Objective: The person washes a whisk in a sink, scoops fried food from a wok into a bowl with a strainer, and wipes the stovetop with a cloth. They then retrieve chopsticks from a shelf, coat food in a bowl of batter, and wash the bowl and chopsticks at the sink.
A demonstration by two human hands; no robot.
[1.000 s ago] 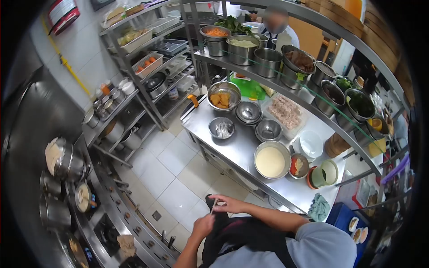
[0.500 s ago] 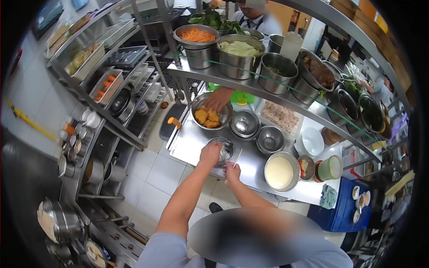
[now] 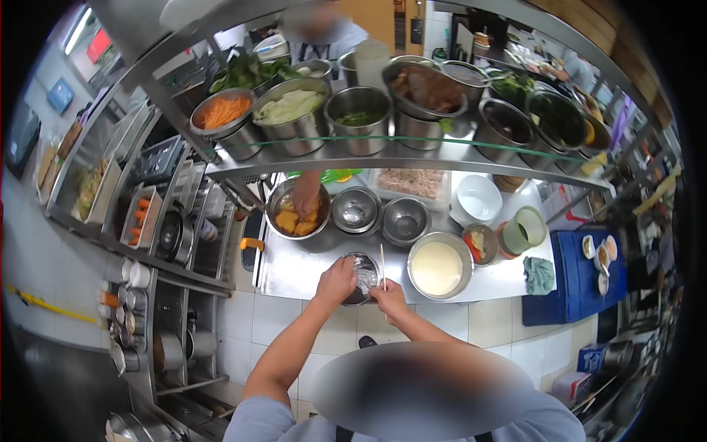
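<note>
A small metal bowl sits near the front edge of the steel table, with shiny whitish stuff inside. My left hand is closed over the bowl's left side; whatever its fingers grip is hidden. At the right rim, my right hand is closed round a thin pale wooden stick, which points up and away from me. Beyond the bowl, another person's hand reaches into a larger metal bowl of golden-orange pieces.
Metal bowls stand mid-table. To the right are a pot of pale yellow liquid, a white bowl and a green cloth. Overhead runs a shelf with pots of vegetables. An orange handle juts out at left.
My view has turned, so the table and shelf sit differently in the picture. Both my hands stay at the small bowl, and the other person's hand stays in the larger bowl.
</note>
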